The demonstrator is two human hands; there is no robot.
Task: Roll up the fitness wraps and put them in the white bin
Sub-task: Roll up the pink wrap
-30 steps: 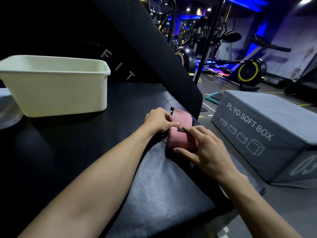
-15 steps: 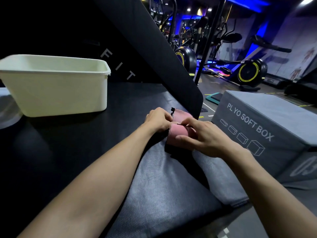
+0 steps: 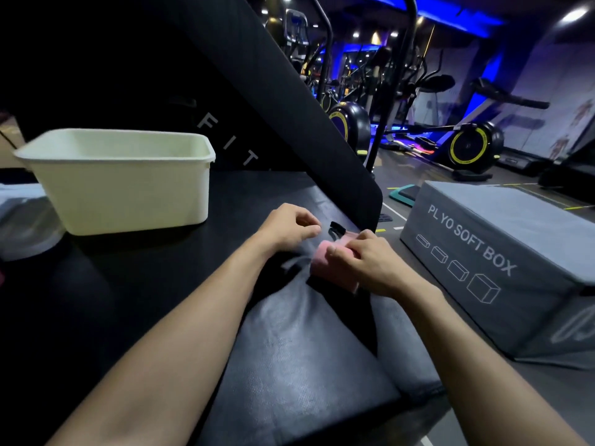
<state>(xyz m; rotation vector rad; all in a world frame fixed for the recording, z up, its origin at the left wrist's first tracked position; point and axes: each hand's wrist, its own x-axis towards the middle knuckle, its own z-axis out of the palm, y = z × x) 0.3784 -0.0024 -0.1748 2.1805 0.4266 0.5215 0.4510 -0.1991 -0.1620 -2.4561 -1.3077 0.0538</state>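
Several exercise bikes (image 3: 468,149) behind black padded mat (image 3: 289,349).

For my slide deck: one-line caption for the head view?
Right hand grips a rolled pink wrap on a black mat; left hand beside it, white bin behind.

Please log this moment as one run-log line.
step: rolling | right hand: grips pink wrap | left hand: off wrap, holding nothing | white bin: contents unseen

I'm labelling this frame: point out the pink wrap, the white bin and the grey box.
pink wrap (image 3: 322,257): head view, the roll's left end.
white bin (image 3: 128,191): head view, its front wall.
grey box (image 3: 515,220): head view, its top face.
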